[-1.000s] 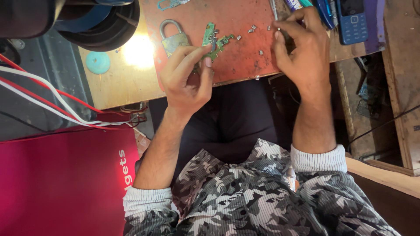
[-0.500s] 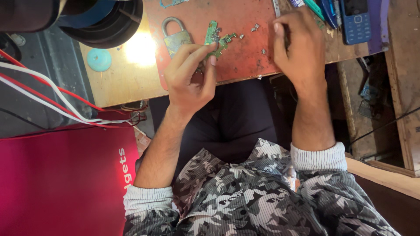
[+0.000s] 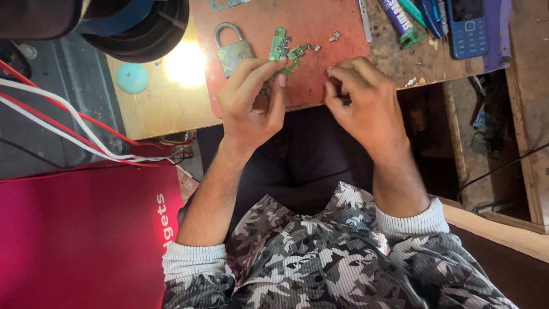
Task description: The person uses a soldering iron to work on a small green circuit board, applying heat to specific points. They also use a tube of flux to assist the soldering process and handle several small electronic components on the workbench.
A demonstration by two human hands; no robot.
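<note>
Circuit board pieces [image 3: 287, 52], small and green, lie on the red-brown work mat [image 3: 320, 23] at the near edge of the wooden surface [image 3: 154, 109], just beyond the fingertips of both hands. Left hand [image 3: 251, 97]: fingers curled, index and thumb stretched toward the lowest green piece, touching or nearly so; can't tell if it actually pinches anything. Right hand [image 3: 366, 97]: fingers bunched at the mat's near edge, tips together as if nipping something tiny, but nothing visible between them, so grip can't be confirmed. My read: sorting or picking small parts off the mat; next move would need a fine pinch on the board edge, steadying it with the other hand, since loose metal bits [image 3: 334, 36] sit near and could scatter. Brass padlock [image 3: 230, 50], shackle closed, lies left of the boards. Containers: none open in view; a dark round object [image 3: 143, 34] at top left is too cropped to tell what it holds. Blue keypad phone [image 3: 468, 26] and tube [image 3: 394, 16] lie well to the right.
</note>
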